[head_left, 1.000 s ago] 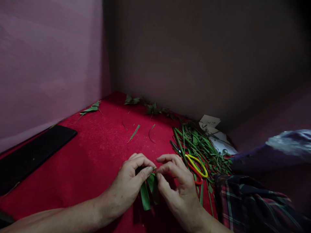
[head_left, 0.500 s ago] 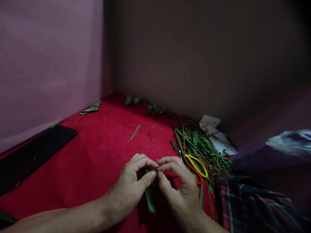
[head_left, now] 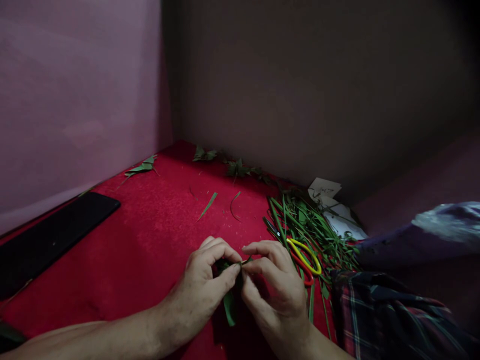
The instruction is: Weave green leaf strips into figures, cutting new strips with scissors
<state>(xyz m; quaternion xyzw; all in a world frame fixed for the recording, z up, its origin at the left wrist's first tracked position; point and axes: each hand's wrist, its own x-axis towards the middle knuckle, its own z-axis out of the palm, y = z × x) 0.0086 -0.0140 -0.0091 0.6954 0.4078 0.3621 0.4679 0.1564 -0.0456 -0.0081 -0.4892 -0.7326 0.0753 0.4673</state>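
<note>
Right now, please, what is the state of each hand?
Left hand: closed, pinching a green leaf strip.
Right hand: fingers bent beside it; grip cannot be told.

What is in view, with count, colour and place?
Leaf: at least one, green, between hands
Stems: one pile, green, right
Scissors: one, yellow-red, at stems
Strips: at least two, green, middle
Leaves: several, green, by walls
Papers: some, white, behind stems
Slab: one, black, left
Cloth: one, dark plaid, lower right
Plastic: one, clear, right
Surface: one, red, underneath
Walls: at least two, pinkish left, dark back
Object: one, dark, lower left
Left hand: one, bare, pinching leaf
Right hand: one, bare, at leaf
</note>
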